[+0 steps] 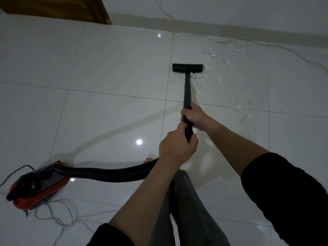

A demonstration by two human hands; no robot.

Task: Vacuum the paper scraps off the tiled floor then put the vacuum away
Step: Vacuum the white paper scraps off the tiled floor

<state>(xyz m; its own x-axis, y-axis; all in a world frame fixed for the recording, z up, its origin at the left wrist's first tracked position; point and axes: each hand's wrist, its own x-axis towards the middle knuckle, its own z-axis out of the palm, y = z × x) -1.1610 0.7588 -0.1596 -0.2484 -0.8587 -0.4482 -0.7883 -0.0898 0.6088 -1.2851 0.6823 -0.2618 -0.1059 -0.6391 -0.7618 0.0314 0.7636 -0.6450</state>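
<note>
I count two hands on one black wand (pixel 187 89). My right hand (pixel 196 118) grips it higher up the shaft, fingers wrapped around; my left hand (pixel 175 146) clenches the lower end where one ribbed hose (pixel 110 173) joins. One floor nozzle (pixel 187 68) sits flat on the white tiled floor (pixel 106 68), touching the nearest paper scraps (pixel 197 82). Further scraps lie scattered right of the nozzle, too many and too small to count. One red vacuum body (pixel 37 185) rests far left, beside one tangle of grey cord (pixel 58 215). One white cable (pixel 248 40) runs along the wall.
</note>
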